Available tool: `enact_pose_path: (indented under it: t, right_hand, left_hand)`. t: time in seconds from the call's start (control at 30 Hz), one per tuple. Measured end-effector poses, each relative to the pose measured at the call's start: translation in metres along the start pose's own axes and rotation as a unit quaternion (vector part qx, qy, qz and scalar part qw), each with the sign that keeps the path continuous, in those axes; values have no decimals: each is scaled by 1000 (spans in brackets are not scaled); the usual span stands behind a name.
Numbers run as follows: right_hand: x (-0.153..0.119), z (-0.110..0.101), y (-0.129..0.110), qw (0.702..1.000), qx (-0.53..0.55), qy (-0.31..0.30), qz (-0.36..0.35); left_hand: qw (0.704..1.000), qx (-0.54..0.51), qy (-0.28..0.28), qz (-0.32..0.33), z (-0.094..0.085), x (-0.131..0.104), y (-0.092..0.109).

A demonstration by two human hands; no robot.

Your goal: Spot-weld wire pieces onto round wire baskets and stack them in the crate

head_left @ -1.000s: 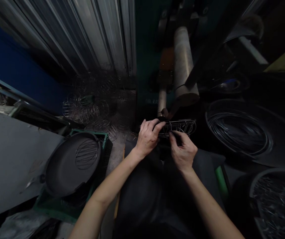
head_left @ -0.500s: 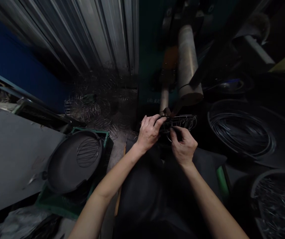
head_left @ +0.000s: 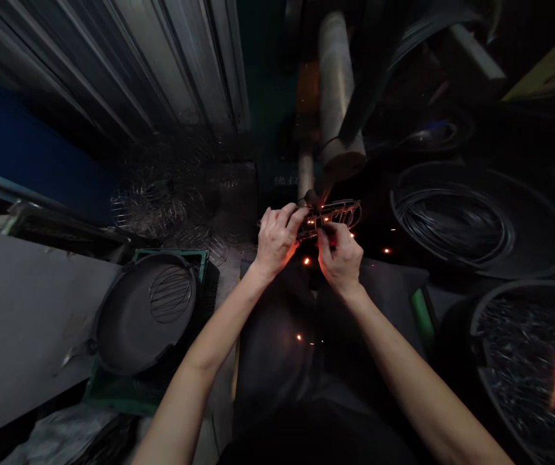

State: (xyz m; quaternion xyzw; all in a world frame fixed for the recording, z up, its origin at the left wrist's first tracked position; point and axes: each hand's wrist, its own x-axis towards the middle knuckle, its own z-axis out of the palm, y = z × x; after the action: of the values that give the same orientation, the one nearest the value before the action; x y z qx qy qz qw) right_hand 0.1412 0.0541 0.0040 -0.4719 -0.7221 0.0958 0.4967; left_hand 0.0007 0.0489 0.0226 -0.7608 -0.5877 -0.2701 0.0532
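Holding what, the left hand [head_left: 277, 242]?

Wire frame [head_left: 349, 208], by its left end. Fingers bent over it, set narrow; thumb hidden.

And the right hand [head_left: 341, 259]?

Thumb and forefinger pinched at the frame's near edge, to the right of the left hand. Other fingers curled in.

Position of the frame?

Crosswise at the lower end of a slim metal post [head_left: 305, 174]; thick cylinder [head_left: 338, 97] above, farther off. Right end projects past the right hand. Contact with post: cannot tell. Orange sparks [head_left: 307, 261] around it, some over the dark cloth [head_left: 277, 387].

Room on the left?

Strip of floor [head_left: 226, 284] between left forearm and the rim of a round pan [head_left: 126, 323]. Pan rests on a green crate [head_left: 119, 394]; wire grid [head_left: 170, 294] inside, toward the pan's right edge.

On the right?

Dark gap between frame end and the left rim of a wide tub [head_left: 543, 248] with coiled wire [head_left: 420, 213]. Nearer, a bucket [head_left: 477, 316] of metal bits [head_left: 514, 381], its rim apart from the right forearm.
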Motion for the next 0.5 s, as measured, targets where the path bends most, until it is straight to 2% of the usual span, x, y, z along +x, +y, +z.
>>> enact_pose_path:
  t: [0.07,0.13,0.2,0.27,0.33,0.4,0.47,0.5]
  right_hand:
    - [-1,-10,-4,1000,-3,-4,14]
    - [-7,-34,-4,999,-19,1,49]
    - [-22,-74,8,993,-58,15,101]
    - [-45,-124,35,977,-132,36,163]
    - [-73,-175,74,932,-220,60,281]
    - [-102,-217,114,854,-325,29,406]
    - [-130,-245,147,760,-361,-93,532]
    - [-143,-253,159,735,-343,-147,566]
  left_hand:
    - [1000,-18,-3,3,-1,-2,-1]
    - [999,-50,16,-4,1,-8,-5]
    - [993,-97,55,-38,7,-18,-12]
    - [981,-151,87,-84,17,-27,-22]
    - [969,-192,96,-122,25,-35,-32]
    - [962,-210,92,-146,28,-39,-37]
    - [962,-210,85,-154,22,-43,-38]
    - [964,-203,80,-151,17,-46,-36]
